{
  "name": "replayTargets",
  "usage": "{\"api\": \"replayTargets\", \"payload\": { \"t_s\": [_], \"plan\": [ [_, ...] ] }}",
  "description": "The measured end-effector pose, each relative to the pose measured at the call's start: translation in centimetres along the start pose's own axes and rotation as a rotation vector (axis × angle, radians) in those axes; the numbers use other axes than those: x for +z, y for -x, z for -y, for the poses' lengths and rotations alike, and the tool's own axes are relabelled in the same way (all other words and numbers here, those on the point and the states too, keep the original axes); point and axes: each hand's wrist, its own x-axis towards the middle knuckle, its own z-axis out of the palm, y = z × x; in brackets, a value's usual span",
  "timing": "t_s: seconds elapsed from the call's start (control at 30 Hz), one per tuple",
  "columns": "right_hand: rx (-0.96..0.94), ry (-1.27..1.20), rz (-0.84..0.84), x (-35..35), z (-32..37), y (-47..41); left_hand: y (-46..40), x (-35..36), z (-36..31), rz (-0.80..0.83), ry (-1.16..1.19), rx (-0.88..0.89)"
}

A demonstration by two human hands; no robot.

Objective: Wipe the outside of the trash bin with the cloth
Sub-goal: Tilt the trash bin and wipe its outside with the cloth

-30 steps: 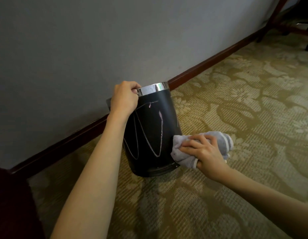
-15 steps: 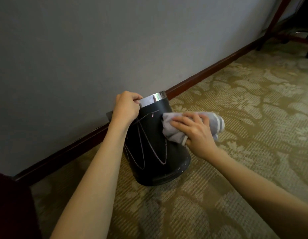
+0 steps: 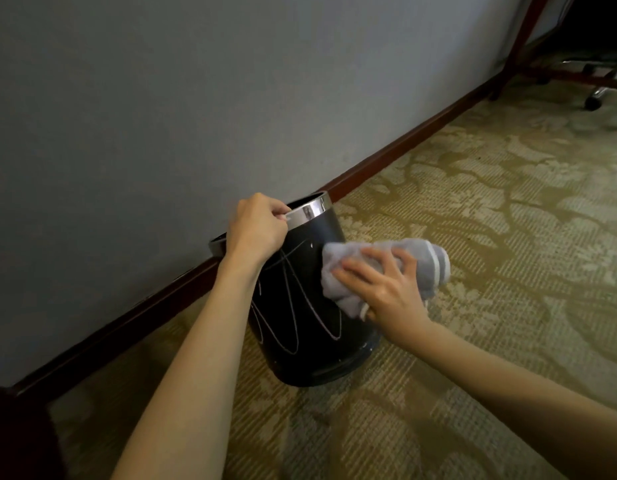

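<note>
A black round trash bin (image 3: 300, 327) with a shiny metal rim stands on the carpet close to the wall, tilted a little toward the wall. Pale scribbled lines run down its near side. My left hand (image 3: 257, 228) grips the rim at its near left. My right hand (image 3: 381, 284) presses a bunched grey cloth (image 3: 421, 263) with white stripes against the bin's upper right side.
A grey wall (image 3: 161, 116) with a dark wooden baseboard (image 3: 386, 161) runs diagonally behind the bin. Patterned olive carpet (image 3: 508, 237) spreads to the right. Far top right are a dark wooden furniture leg (image 3: 518, 39) and chair castors (image 3: 592, 98).
My right hand has carried the cloth from the bin's lower right edge up to its upper side. The left hand has kept its grip on the rim.
</note>
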Motion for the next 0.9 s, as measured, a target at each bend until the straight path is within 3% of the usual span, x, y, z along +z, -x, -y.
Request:
{"api": "replayTargets", "payload": {
  "t_s": [0.2, 0.33, 0.47, 0.77, 0.9],
  "plan": [
    [-0.241, 0.113, 0.158, 1.2, 0.3, 7.5, 0.3, 0.3, -0.8, -0.046, -0.075, 0.002],
    [-0.362, 0.103, 0.197, 0.6, -0.8, 7.6, 0.6, 0.5, -1.5, -0.015, -0.087, 0.024],
    [-0.274, 0.032, 0.228, 0.1, -1.8, 5.3, 0.8, 0.3, -1.6, 0.022, -0.065, 0.021],
    [0.135, -0.165, -0.051, -1.1, -2.1, -3.8, 1.4, 0.7, -2.8, 0.115, -0.08, 0.044],
    [0.176, -0.144, -0.102, -0.8, -1.7, -3.9, 1.3, 0.8, -2.8, 0.15, 0.003, 0.033]
  ]
}}
